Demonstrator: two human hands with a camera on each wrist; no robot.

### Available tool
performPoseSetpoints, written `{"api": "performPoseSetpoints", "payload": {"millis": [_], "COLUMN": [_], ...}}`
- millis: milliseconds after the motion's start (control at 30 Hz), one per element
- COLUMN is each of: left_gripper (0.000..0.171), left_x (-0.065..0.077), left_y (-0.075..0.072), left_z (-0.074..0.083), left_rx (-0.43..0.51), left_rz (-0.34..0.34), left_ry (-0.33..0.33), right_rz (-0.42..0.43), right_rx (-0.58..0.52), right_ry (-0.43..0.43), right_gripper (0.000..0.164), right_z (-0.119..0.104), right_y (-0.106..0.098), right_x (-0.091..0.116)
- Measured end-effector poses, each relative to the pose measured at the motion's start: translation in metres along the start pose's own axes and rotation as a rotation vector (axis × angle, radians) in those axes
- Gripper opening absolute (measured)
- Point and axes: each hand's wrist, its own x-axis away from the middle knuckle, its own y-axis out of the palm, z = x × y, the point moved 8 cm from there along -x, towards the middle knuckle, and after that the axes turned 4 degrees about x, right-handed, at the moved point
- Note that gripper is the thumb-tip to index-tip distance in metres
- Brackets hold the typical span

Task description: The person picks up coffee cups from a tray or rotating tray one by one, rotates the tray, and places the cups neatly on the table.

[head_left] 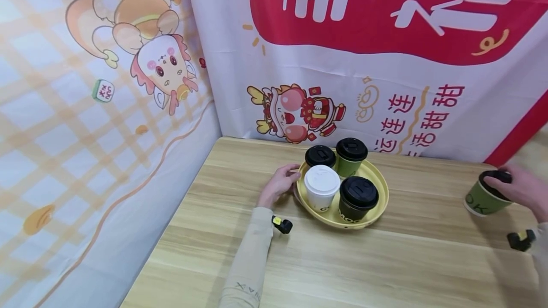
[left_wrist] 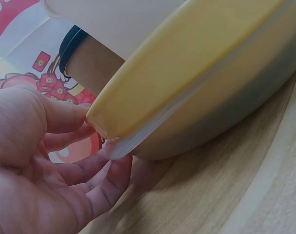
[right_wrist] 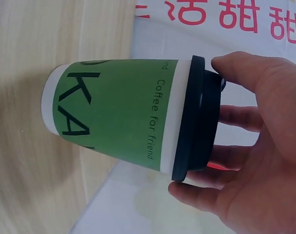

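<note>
A round yellow tray [head_left: 382, 182] on the table bears a white-lidded paper cup [head_left: 321, 187] and three black-lidded coffee cups, one green [head_left: 348, 163], one dark [head_left: 358, 198] and one partly hidden [head_left: 320, 157] at the back left. My left hand [head_left: 282, 182] pinches the tray's left rim; in the left wrist view the thumb lies on the yellow rim [left_wrist: 187, 44] and fingers are under its edge. Far to the right, my right hand [head_left: 524, 189] holds another green coffee cup [right_wrist: 119, 112] by its black lid [right_wrist: 199, 122]. That cup is upright, its base at the tabletop.
The wooden table [head_left: 385, 270] meets a printed white and red cloth [head_left: 231, 84] along its back edge. A checked cloth [head_left: 85, 156] hangs at the left side. Bare tabletop lies between the tray and the cup at the right.
</note>
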Motion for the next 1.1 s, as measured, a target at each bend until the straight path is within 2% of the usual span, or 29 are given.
{"api": "performPoseSetpoints", "payload": {"millis": [200,367,467,567,633,767,900,1100], "left_gripper": [0.038,0.038,0.038,0.038,0.038,0.038,0.038,0.038], "left_x": [0.0,0.0,0.002,0.004,0.006,0.005,0.004,0.003], "left_y": [0.001,0.0,-0.003,-0.008,-0.01,-0.007,-0.003,-0.001], "left_z": [0.001,0.0,0.0,-0.002,-0.002,-0.002,-0.001,0.002], "left_rx": [-0.006,-0.01,-0.007,-0.012,-0.019,-0.019,-0.012,-0.038], "left_rz": [0.002,0.016,0.018,0.026,0.027,0.027,0.017,0.024], "left_ry": [-0.001,-0.01,-0.007,-0.003,-0.001,0.004,0.002,0.006], "right_rz": [0.004,0.088,0.109,0.109,0.106,0.093,0.062,0.085], "right_rx": [0.014,0.024,0.004,-0.035,-0.09,-0.184,-0.229,-0.302], "right_ry": [0.031,0.012,0.025,0.06,0.055,0.031,0.054,0.014], "right_gripper": [0.061,0.053,0.054,0.057,0.058,0.06,0.062,0.06], "right_z": [-0.008,-0.022,-0.033,-0.049,-0.061,-0.082,-0.094,-0.112], "right_y": [-0.007,-0.021,-0.024,-0.021,-0.018,-0.012,-0.002,0.013], "right_x": [0.001,-0.004,-0.007,-0.01,-0.013,-0.016,-0.02,-0.023]}}
